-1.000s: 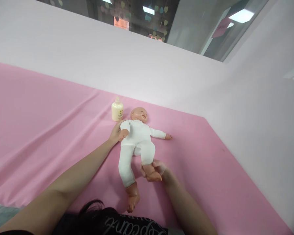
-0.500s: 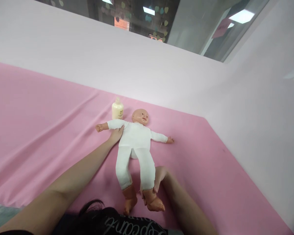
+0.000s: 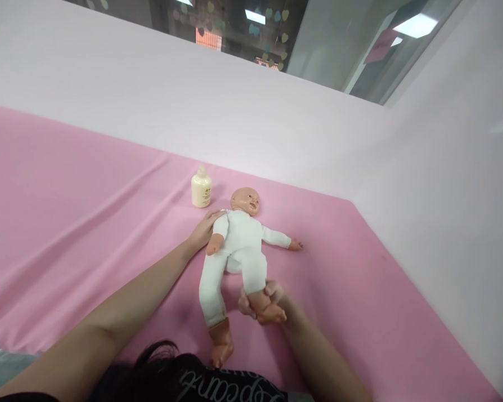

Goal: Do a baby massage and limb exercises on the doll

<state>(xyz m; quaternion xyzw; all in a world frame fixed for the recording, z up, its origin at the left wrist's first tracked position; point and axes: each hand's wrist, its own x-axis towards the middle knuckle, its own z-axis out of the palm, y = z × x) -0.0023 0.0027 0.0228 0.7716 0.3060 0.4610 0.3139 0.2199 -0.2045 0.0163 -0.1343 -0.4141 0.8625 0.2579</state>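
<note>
A baby doll in a white cloth body suit lies on its back on the pink cover, its head toward the wall. My left hand is curled round the doll's shoulder on the left side; its fingertips are partly hidden. That doll arm hangs bent down along the body, in front of my hand. With closed fingers, my right hand grips the ankle of the doll's leg on the right and holds it raised, knee bent. The doll's other leg lies stretched toward me.
A cream-coloured pump bottle stands left of the doll's head. The pink cover has folds on the left. A white wall runs behind it, with a window above, and another wall bounds the right side.
My right hand has lifted the doll's leg up and bent it toward the body. The doll's arm on the left has swung down from outstretched, and its body has shifted slightly right.
</note>
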